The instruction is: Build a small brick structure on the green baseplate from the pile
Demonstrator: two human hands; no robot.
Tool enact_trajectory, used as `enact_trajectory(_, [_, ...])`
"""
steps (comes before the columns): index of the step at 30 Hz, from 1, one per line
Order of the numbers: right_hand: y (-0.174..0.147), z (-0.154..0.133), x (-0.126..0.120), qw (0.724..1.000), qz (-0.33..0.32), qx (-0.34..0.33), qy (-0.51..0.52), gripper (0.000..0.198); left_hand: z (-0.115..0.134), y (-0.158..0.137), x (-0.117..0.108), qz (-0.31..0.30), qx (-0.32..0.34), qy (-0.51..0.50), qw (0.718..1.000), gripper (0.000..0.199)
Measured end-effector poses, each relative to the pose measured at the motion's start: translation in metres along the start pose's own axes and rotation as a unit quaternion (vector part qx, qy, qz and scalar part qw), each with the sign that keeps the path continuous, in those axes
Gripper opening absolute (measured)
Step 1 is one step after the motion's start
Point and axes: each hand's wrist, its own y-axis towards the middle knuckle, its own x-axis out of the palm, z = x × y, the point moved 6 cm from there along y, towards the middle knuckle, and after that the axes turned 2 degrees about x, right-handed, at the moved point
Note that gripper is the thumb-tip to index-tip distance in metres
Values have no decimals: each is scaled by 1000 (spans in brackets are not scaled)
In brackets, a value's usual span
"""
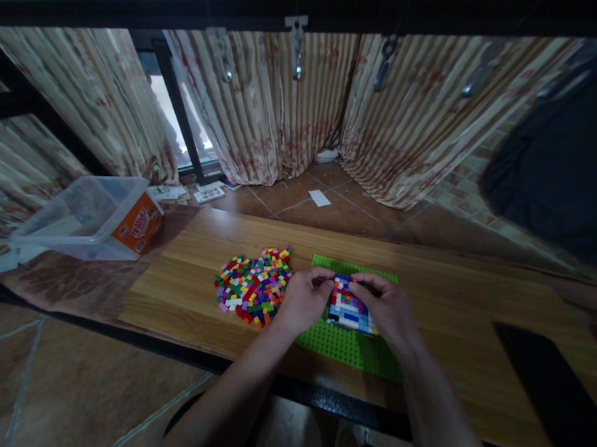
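Observation:
A green studded baseplate [352, 350] lies on the wooden tabletop in front of me. On it sits a flat panel of toy bricks [348, 306], mostly white, blue and red, partly covered by my fingers. My left hand [305, 302] is closed at the panel's far left corner, thumb and index finger against its edge. Across from it, my right hand [386, 311] pinches the far right part, thumb on top. A speck of orange shows by the right fingertips; whether it is a separate brick I cannot tell. Left of my left hand spreads a pile of loose coloured bricks [252, 284].
A clear plastic bin [79, 215] with an orange label stands at the far left. A black flat object [550, 390] lies on the right of the table [455, 292]. Striped curtains [294, 116] hang behind, and a dark bar [309, 10] crosses the top.

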Motion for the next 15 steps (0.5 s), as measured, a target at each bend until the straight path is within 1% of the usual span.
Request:
enact_trajectory(2, [-1,1,0,1000,-11,13,-20,40,1,3,-12,20,13,63,998,23])
enact_trajectory(4, [-2,0,0,999,-13,15,-39,42,1,8,-29,57,28,147,987,24])
enact_trajectory(5, [-2,-1,-1,999,-8,11,-45,41,1,11,-39,80,37,196,977,24])
enact_trajectory(8, [-3,-5,-5,998,18,0,-56,40,-1,21,-64,134,55,341,929,26])
enact_trajectory(9, [-3,-6,-6,998,22,-1,-60,40,-3,24,-69,140,59,373,915,27])
enact_trajectory(11, [-3,-7,-6,997,24,1,-70,41,-6,30,-74,136,67,415,897,28])
enact_trajectory(15, [-3,-7,-6,997,16,-1,-80,40,-9,38,-69,108,82,457,879,31])
